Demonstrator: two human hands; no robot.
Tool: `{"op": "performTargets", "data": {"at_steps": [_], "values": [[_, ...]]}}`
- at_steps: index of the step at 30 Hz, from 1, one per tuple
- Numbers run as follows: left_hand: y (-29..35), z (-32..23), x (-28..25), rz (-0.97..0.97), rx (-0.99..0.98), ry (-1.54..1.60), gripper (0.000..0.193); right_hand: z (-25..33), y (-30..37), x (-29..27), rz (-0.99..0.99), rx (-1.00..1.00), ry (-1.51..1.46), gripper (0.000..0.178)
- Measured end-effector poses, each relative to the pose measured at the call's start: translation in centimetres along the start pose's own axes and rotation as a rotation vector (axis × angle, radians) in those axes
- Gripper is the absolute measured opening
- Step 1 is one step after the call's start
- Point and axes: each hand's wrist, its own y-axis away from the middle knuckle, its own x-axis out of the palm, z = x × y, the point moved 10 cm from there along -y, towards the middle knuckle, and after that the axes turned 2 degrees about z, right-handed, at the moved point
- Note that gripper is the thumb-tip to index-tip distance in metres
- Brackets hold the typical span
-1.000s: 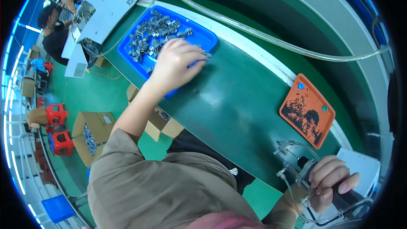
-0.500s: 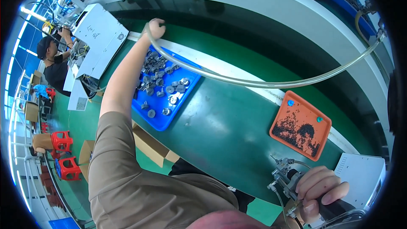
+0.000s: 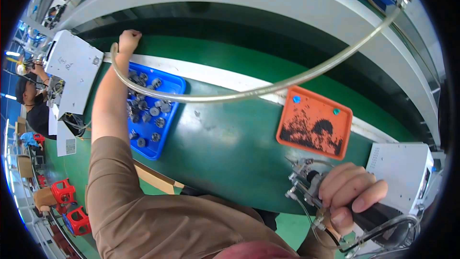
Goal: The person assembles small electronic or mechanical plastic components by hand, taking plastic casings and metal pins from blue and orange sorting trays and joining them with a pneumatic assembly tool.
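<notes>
My left arm stretches out to the far left, past the blue tray (image 3: 173,93) of small round grey metal parts. My left hand (image 3: 128,41) is over the dark green belt, fingers curled; whatever they may hold is hidden. At the lower right my right hand (image 3: 352,189) wraps round the black handle of a screwdriver (image 3: 309,178) with metal fittings and thin hoses, its slim tip pointing up and left. Above the tool, on the green table (image 3: 220,139), lies an orange tray (image 3: 314,97) with many tiny black pieces, apparently screws, and two blue-green bits.
A clear hose (image 3: 230,98) arcs over the table and across my left forearm. White machine boxes stand at the left (image 3: 74,67) and right (image 3: 397,172). A white rail (image 3: 215,77) borders the belt. Another person (image 3: 38,110) works at the far left. Below the table is a cardboard box (image 3: 155,178).
The view has turned, shifting the trays and table leftward in the picture. My left hand's fingers look more curled over the belt. My right hand keeps its hold on the screwdriver.
</notes>
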Motion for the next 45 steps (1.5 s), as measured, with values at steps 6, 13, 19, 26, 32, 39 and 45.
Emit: {"op": "performTargets", "data": {"at_steps": [6, 13, 19, 26, 32, 39, 45], "values": [[8.0, -21.7, -2.5, 0.269, 0.376, 0.356, 0.020, 0.6, 0.7, -0.7, -0.060, 0.059, 0.007, 0.039], [33.8, -40.9, -13.3, 0.335, 0.943, 0.612, 0.016, -0.3, 1.2, -0.6, 0.096, 0.150, 0.019, 0.032], [41.3, -46.6, -6.6, 0.528, 1.032, 0.617, 0.015, -0.9, 1.6, -0.9, 0.069, 0.156, -0.025, 0.029], [42.4, -46.2, -6.4, 0.435, 1.017, 0.837, 0.012, -2.5, 1.9, 0.4, 0.228, 0.269, 0.017, 0.024], [42.2, -46.3, -6.2, 0.445, 1.032, 0.859, 0.014, -3.9, 2.1, 0.8, 0.331, 0.297, -0.002, 0.025], [42.2, -46.0, -6.0, 0.455, 1.002, 0.859, 0.015, -4.6, 2.4, 1.3, 0.356, 0.249, -0.036, 0.024], [42.2, -46.1, -5.9, 0.470, 1.005, 0.853, 0.015, -4.9, 2.4, 1.4, 0.334, 0.244, -0.029, 0.023]]}}
